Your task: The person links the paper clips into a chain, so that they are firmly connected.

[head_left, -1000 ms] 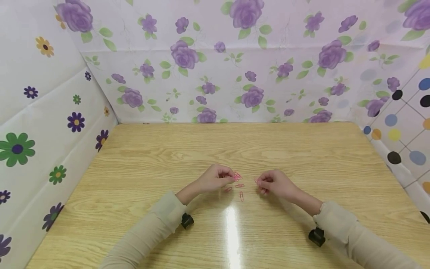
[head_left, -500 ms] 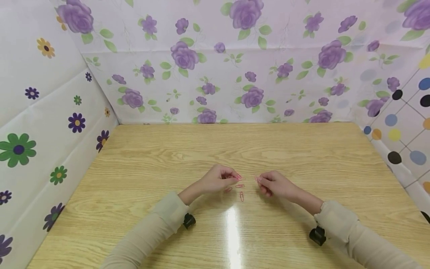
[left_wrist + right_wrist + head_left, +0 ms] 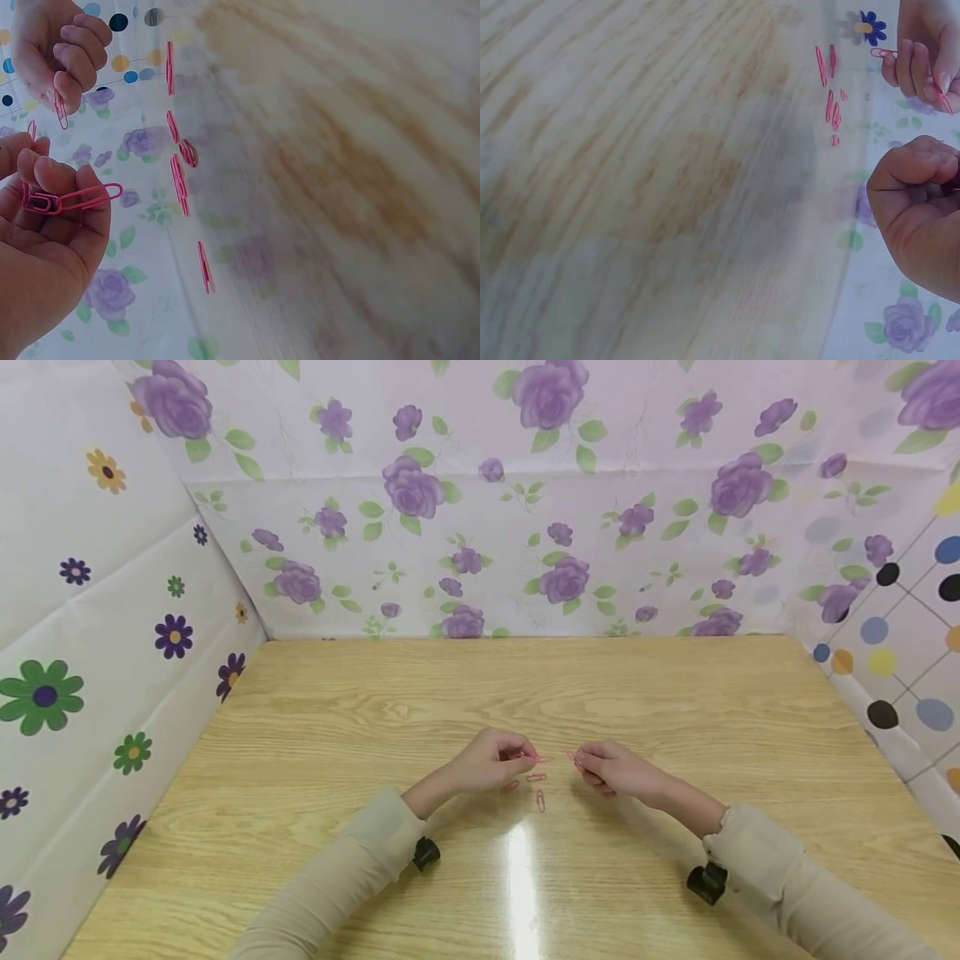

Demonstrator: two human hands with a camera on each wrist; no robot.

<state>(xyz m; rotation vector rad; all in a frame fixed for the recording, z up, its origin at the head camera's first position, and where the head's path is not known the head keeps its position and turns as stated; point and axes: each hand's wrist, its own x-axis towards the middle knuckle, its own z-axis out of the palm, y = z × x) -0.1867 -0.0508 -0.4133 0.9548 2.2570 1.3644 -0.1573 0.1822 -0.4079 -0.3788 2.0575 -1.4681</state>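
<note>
My left hand [image 3: 480, 766] is above the table's middle, thumb and fingertips pinching a pink paper clip. In the left wrist view, linked pink paper clips [image 3: 82, 198] lie across its curled fingers, one sticking out past the fingertips. A short gap to the right, my right hand [image 3: 624, 771] pinches another pink paper clip [image 3: 61, 111] between thumb and forefinger, its end pointing toward the left hand. The two held clips are apart. Loose pink paper clips lie on the wood below, one sideways [image 3: 536, 777] and one lengthwise [image 3: 541, 802]; the left hand partly hides others.
The wood-grain table [image 3: 360, 693] reaches back to a curtain [image 3: 495, 527] printed with purple roses. Patterned sheets hang at the left and right sides. Black wrist camera mounts [image 3: 707, 883] sit under both sleeves, and light glares off the table front.
The left hand has shifted slightly right, and its clip now sticks out farther toward the right hand. The right fingers have turned their clip so that more of it shows.
</note>
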